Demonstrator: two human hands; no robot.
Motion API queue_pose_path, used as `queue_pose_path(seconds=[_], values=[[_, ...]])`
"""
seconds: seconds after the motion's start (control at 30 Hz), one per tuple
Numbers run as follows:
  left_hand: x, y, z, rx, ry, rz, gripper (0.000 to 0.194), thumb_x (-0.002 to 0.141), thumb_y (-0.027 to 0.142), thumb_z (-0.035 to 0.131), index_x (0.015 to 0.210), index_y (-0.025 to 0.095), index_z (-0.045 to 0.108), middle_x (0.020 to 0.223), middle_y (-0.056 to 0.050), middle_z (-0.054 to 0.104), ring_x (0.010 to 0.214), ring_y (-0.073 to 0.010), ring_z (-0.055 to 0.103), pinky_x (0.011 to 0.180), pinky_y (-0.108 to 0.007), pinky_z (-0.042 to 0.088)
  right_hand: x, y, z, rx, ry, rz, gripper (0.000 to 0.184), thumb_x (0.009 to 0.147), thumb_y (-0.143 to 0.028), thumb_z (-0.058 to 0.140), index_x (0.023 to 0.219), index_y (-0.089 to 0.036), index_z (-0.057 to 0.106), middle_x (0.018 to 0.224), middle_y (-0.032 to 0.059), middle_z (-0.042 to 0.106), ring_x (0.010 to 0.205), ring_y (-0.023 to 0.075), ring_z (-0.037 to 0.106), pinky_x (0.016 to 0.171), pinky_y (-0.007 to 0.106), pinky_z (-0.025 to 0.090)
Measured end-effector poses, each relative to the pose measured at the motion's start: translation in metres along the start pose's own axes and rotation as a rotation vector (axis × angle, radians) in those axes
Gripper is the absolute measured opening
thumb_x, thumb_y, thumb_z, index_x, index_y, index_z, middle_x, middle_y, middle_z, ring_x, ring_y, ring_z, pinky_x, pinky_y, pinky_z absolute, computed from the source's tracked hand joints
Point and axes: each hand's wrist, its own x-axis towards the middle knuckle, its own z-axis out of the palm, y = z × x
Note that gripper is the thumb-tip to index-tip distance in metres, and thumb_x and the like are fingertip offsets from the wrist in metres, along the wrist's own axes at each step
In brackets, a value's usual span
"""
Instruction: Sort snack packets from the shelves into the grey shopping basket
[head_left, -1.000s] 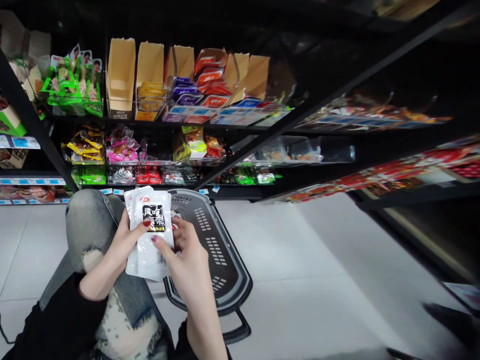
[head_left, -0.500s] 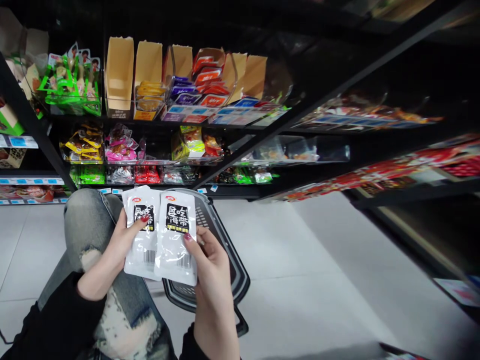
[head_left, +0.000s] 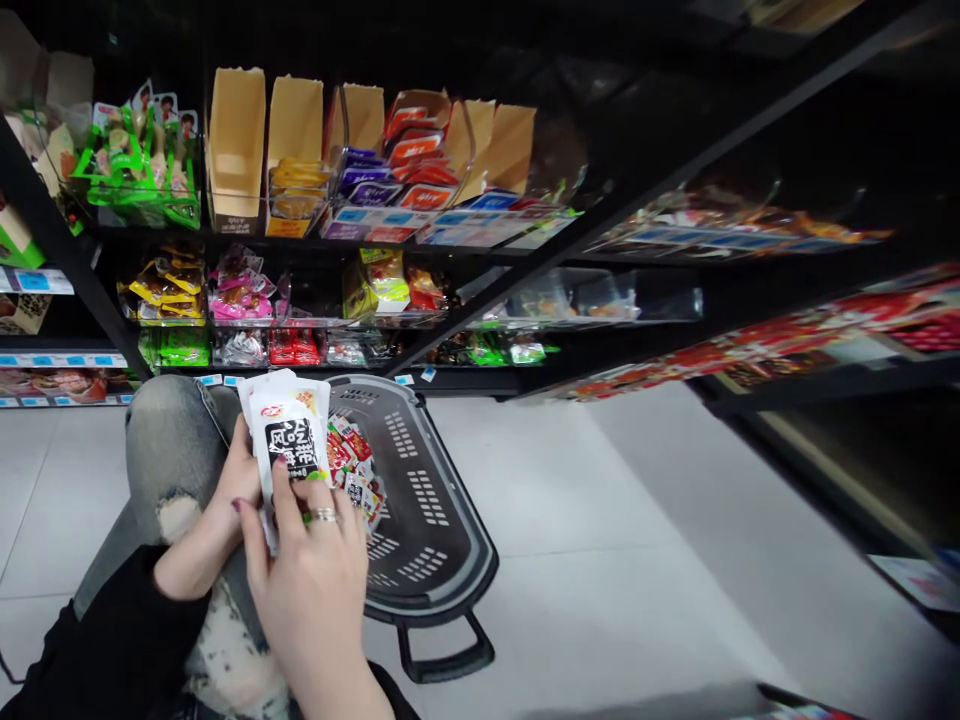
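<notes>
Drawn back together from the side-by-side spread of half a second ago, the white kelp pouches (head_left: 262,405) now overlap in a stack left of centre, the front one showing an orange-marked corner; this suggests they are being turned and looked over rather than put down. The right hand (head_left: 319,585), ringed, has come left with thumb and index finger well apart, its fingers laid over the lower part of the front pouch and hiding its print. Pinching the stack by its left edge is the left hand (head_left: 234,490), beside a denim-covered knee (head_left: 169,435). That shift uncovers more of the black shopping basket (head_left: 457,520) in the lower middle, though pouches and right hand overlap its left side, where small printed snack packets (head_left: 351,450) lie. Farther off, across the upper left, shelves carry pink packets (head_left: 244,285), red packets (head_left: 295,347), green-wrapped snacks (head_left: 142,160) and open cardboard boxes (head_left: 238,140), with a black slanting post (head_left: 675,172) partly blocking the blurred stock at right.
</notes>
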Motion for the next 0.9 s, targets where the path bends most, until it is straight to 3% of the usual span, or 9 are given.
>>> queue_pose_path(seconds=[0.1,0.17,0.33,0.47,0.63,0.77,0.9], values=[[-0.002,0.000,0.000,-0.025,-0.031,-0.016,0.044,0.052,0.015,0.074,0.094,0.019,0.059,0.083,0.000,0.069,0.080,-0.0189,0.063,0.082,-0.033,0.048,0.001,0.011,0.006,0.086,-0.011,0.096,0.020,0.086,-0.028,0.053,0.103,-0.025,0.064,0.095,0.0114,0.057,0.087,0.0290,0.051,0.073,0.049,0.042],[-0.004,-0.001,0.000,-0.019,-0.063,-0.007,0.045,0.055,0.016,0.075,0.096,0.019,0.059,0.086,0.000,0.070,0.083,-0.0189,0.064,0.084,-0.033,0.048,0.000,0.020,0.008,0.164,-0.010,0.194,0.021,0.084,-0.030,0.056,0.104,-0.022,0.059,0.100,0.0118,0.055,0.090,0.0286,0.052,0.074,0.047,0.043],[-0.005,-0.002,0.000,0.006,-0.081,0.000,0.050,0.056,0.017,0.077,0.102,0.020,0.058,0.092,-0.001,0.070,0.088,-0.0196,0.064,0.087,-0.034,0.047,0.000,0.032,0.009,0.229,-0.072,0.343,0.050,0.078,-0.046,0.064,0.116,-0.018,0.049,0.103,0.0133,0.053,0.091,0.0298,0.056,0.073,0.045,0.047],[-0.005,0.000,0.000,-0.037,-0.055,-0.018,0.048,0.054,0.016,0.076,0.098,0.019,0.058,0.092,-0.002,0.070,0.083,-0.0185,0.064,0.083,-0.033,0.048,0.000,0.027,0.013,0.230,-0.069,0.294,0.050,0.082,-0.046,0.058,0.121,-0.016,0.047,0.106,0.0156,0.052,0.096,0.0306,0.054,0.077,0.047,0.047],[-0.004,0.002,0.003,-0.071,-0.001,-0.056,0.046,0.045,0.017,0.079,0.085,0.019,0.058,0.076,0.001,0.068,0.073,-0.0183,0.062,0.077,-0.033,0.048,-0.002,0.017,0.020,0.191,-0.017,0.189,0.076,0.078,-0.057,0.057,0.133,-0.008,0.039,0.107,0.0205,0.050,0.100,0.0345,0.047,0.082,0.056,0.045],[-0.005,0.002,0.003,-0.043,-0.021,-0.018,0.048,0.050,0.016,0.078,0.094,0.019,0.059,0.087,-0.001,0.071,0.081,-0.0193,0.064,0.078,-0.031,0.048,-0.002,0.025,0.014,0.315,-0.066,0.227,0.064,0.080,-0.044,0.055,0.133,-0.010,0.044,0.111,0.0201,0.052,0.103,0.0328,0.051,0.086,0.053,0.047],[-0.006,0.003,0.001,-0.065,-0.089,-0.075,0.053,0.057,0.025,0.079,0.105,0.018,0.058,0.093,-0.004,0.072,0.080,-0.0194,0.066,0.076,-0.030,0.049,0.000,0.057,-0.002,0.804,-0.149,0.416,0.046,0.087,-0.047,0.039,0.119,-0.021,0.060,0.107,0.0138,0.061,0.099,0.0287,0.059,0.084,0.047,0.049]])
